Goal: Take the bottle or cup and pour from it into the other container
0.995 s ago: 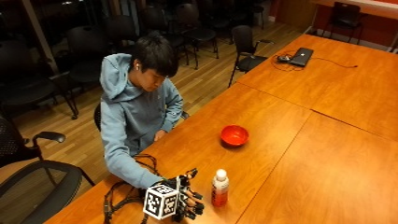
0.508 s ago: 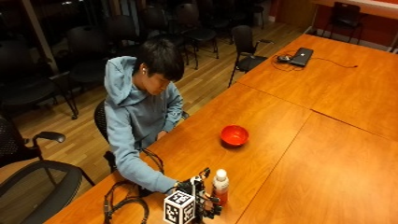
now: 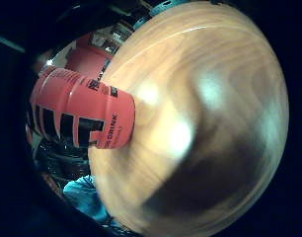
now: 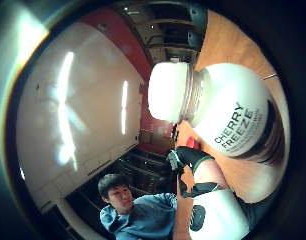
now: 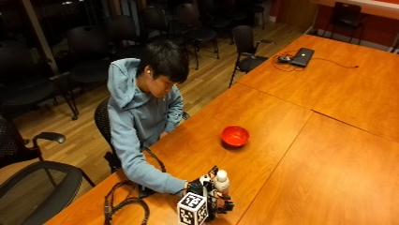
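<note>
A bottle [image 5: 219,183] with a white cap and a red label stands upright on the wooden table [image 5: 299,154] near its front edge. My gloved right hand [image 5: 209,196] is against the bottle's side with its fingers curled round it. In the thumb side palm view the bottle [image 4: 228,120] is close, reading "CHERRY FREEZE", with gloved fingers [image 4: 192,158] bent beside it. In the little finger side palm view the bottle's red label [image 3: 82,116] shows, and its base rests on the table [image 3: 200,98]. A red bowl [image 5: 235,136] sits farther along the table, apart from the bottle.
A black cable [image 5: 124,206] loops on the table by the person's forearm. A laptop [image 5: 302,56] with a cord lies at the far end. Office chairs [image 5: 37,187] stand beside the table's near corner.
My right hand has moved across the table to the bottle and closed round it. The bottle and bowl stand where they were.
</note>
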Motion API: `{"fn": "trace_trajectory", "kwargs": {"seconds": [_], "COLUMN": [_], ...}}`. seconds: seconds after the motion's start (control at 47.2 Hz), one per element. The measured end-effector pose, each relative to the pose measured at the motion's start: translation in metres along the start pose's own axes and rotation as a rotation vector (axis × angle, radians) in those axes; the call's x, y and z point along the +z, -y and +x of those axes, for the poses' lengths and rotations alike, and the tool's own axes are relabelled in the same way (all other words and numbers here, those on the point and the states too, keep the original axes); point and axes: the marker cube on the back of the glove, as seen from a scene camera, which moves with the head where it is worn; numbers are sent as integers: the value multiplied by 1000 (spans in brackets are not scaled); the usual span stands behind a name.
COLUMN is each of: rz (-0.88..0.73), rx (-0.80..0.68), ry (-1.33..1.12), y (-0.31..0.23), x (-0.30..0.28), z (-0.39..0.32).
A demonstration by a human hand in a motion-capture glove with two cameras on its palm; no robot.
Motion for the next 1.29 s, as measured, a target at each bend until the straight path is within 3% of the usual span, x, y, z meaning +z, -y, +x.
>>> {"fn": "trace_trajectory", "kwargs": {"seconds": [0.402,0.953,1.291], "rz": [124,127,53], "rx": [-80,-45,-60], "ry": [37,131,40], "y": [26,27,18], "x": [4,16,30], "z": [-23,-26,-46]}}
